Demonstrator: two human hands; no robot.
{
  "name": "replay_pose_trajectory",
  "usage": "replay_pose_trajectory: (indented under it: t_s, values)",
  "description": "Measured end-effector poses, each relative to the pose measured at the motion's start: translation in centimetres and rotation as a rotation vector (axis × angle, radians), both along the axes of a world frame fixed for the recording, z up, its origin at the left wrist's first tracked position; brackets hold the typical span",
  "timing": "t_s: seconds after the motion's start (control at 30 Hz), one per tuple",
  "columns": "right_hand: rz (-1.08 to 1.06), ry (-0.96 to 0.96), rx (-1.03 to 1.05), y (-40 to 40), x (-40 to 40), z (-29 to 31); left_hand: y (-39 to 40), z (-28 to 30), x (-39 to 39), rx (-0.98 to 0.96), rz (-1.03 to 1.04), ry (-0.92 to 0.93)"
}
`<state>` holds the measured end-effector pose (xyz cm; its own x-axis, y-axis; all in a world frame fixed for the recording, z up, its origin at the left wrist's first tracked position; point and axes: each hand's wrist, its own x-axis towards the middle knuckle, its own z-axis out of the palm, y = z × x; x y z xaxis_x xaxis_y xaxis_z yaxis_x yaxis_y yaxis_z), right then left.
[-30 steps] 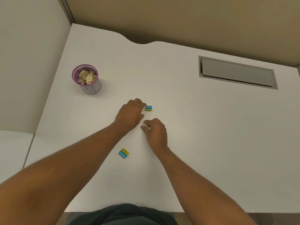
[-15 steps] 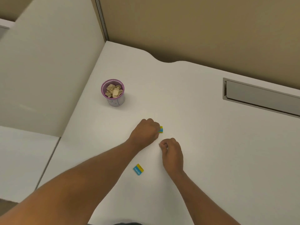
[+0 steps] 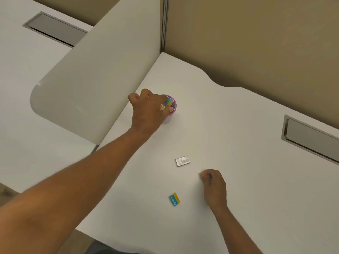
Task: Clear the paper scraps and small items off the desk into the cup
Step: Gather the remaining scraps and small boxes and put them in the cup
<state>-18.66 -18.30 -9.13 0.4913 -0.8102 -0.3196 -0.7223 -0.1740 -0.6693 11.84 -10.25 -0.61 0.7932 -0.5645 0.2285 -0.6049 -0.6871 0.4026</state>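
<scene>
The left hand covers most of the cup, so only its right rim and a strip of wall show, and the contents are largely hidden. A blue and yellow piece at the fingertips is partly covered. Print on the grey card is too small to read. The right hand is curled, hiding whatever lies inside.
</scene>
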Motion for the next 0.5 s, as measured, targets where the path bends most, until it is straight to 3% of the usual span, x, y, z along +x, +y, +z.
replay_pose_trajectory:
  t_s: [0.23,0.37,0.5]
  values:
    - [0.146,-0.253,-0.125,0.3,10.4,6.5,0.0,-1.9,3.6,0.239,-0.118,0.079]
    - [0.31,-0.33,-0.294,-1.0,17.8,9.4,1.3,-2.9,3.5,0.004,-0.185,0.185]
    - [0.517,-0.136,-0.423,-2.4,22.6,8.8,4.0,-3.6,1.6,-0.171,-0.108,0.204]
